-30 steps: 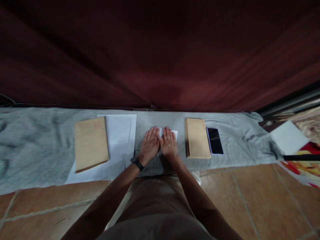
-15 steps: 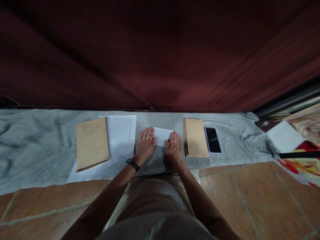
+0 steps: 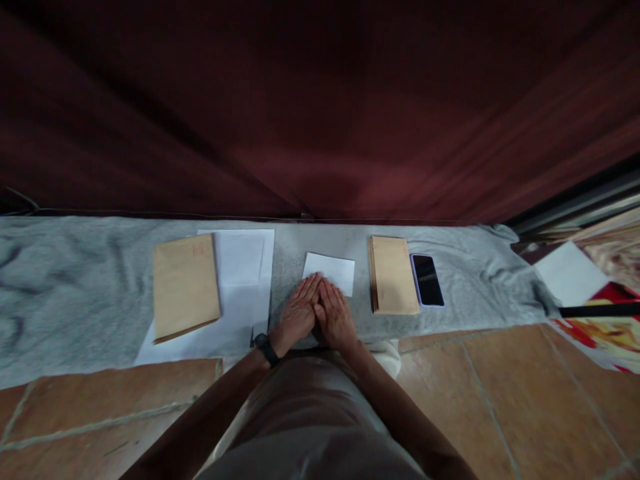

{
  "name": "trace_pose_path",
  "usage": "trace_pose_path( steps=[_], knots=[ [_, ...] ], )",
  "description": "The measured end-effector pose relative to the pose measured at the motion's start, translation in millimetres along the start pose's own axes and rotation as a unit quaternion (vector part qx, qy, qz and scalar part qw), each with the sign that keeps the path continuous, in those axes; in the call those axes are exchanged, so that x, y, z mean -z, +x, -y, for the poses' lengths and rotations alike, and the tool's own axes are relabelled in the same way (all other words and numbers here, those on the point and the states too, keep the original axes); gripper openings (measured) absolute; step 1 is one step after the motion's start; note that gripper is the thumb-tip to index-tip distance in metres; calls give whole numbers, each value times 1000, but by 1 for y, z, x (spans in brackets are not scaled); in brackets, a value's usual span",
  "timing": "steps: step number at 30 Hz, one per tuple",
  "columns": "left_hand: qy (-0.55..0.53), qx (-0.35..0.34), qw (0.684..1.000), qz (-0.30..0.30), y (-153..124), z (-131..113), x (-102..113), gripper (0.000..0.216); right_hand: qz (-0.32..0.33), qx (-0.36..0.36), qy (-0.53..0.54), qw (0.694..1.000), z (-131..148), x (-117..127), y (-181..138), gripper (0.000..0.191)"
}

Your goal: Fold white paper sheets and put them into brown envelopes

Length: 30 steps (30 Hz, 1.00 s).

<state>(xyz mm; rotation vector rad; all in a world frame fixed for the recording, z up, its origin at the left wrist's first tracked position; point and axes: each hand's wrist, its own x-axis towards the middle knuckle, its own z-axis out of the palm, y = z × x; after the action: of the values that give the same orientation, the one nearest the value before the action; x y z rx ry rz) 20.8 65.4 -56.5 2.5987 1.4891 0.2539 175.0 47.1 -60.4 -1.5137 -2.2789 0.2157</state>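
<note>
White paper (image 3: pixel 336 269) is overlapped at its near edge by the left hand (image 3: pixel 299 313) and right hand (image 3: pixel 337 318) (flat, touching each other) on grey cloth (image 3: pixel 480 280).

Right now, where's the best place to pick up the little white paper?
Probably pinch the small white paper by its right edge, coming from the right. That edge is uncovered, while the left grip and right grip lie over part of its near edge. It looks flat, so lift that edge first.

One white slip (image 3: pixel 335 269), two brown stacks (image 3: pixel 186 288) (image 3: pixel 395 275)
</note>
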Motion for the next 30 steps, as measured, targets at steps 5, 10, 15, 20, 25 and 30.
trace_pose_path(
  steps=[5, 10, 15, 20, 25, 30],
  knots=[
    [0, 7, 1000, 13, -8, 4, 7, 64, -7, -11, -26, 1000, 3, -4, -15, 62],
    [-2, 36, 999, -1, -16, 9, 11, 61, -12, -23, -45, 999, -10, 4, -24, 66],
    [0, 47, 999, -6, -24, 18, 14, 63, -23, -42, -57, 997, -18, 13, -37, 65],
    [-4, 55, 998, -7, -18, 12, 18, 60, -46, -56, -68, 995, -18, 15, -43, 62],
    [-14, 16, 1000, -13, 1, -3, 11, 58, -52, -65, -74, 994, -17, 13, -44, 61],
    [-8, 29, 999, -17, 30, -1, 6, 61, -54, -61, -79, 994, -19, 12, -43, 62]
  ],
)
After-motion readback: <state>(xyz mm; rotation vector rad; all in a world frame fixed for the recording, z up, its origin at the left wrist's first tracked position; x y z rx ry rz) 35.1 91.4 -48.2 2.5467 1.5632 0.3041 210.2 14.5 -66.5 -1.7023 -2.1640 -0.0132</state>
